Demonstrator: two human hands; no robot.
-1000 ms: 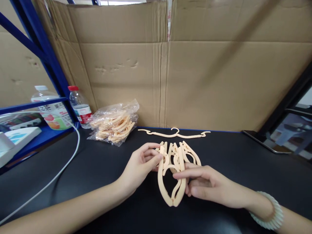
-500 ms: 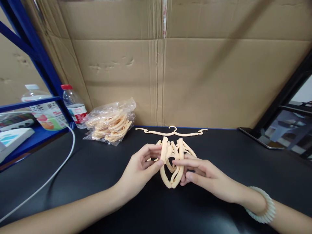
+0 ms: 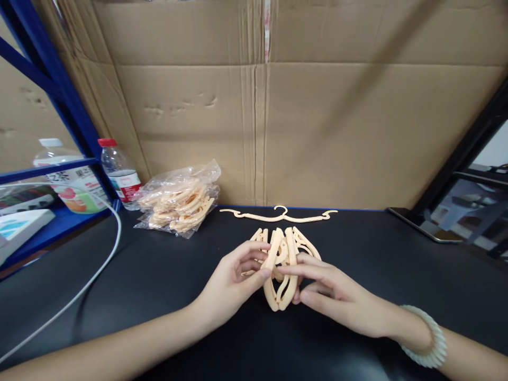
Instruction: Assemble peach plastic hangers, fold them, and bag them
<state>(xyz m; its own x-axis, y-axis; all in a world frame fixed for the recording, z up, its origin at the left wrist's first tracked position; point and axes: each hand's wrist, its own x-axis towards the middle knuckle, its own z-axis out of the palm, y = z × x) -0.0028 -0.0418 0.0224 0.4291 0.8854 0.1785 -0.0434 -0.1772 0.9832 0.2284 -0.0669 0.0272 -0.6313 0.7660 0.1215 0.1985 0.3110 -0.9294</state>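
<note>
A peach folding hanger [image 3: 292,254] stands up between my hands near the middle of the black table, its two arms folded close to each other. My left hand [image 3: 228,280] pinches its left arm between thumb and fingers. On the other side, my right hand [image 3: 341,293] grips the right arm, with the index finger across its front and other fingers partly hidden behind. Just beyond lie more folded hangers [image 3: 310,244], partly covered by the held one and my fingers. Farther back, an opened-out hanger [image 3: 260,217] lies flat, hook pointing away.
A clear plastic bag [image 3: 178,203] full of folded hangers sits at the back left, beside a red-capped bottle [image 3: 125,180]. A white cable [image 3: 93,280] curves over the table's left side. Cardboard [image 3: 190,106] walls the back; a dark flat tablet-like object [image 3: 423,225] lies back right.
The held hanger's two arms have swung closer together at their upper ends. My left hand has shifted slightly right with its arm; the other hangers have stayed put.
</note>
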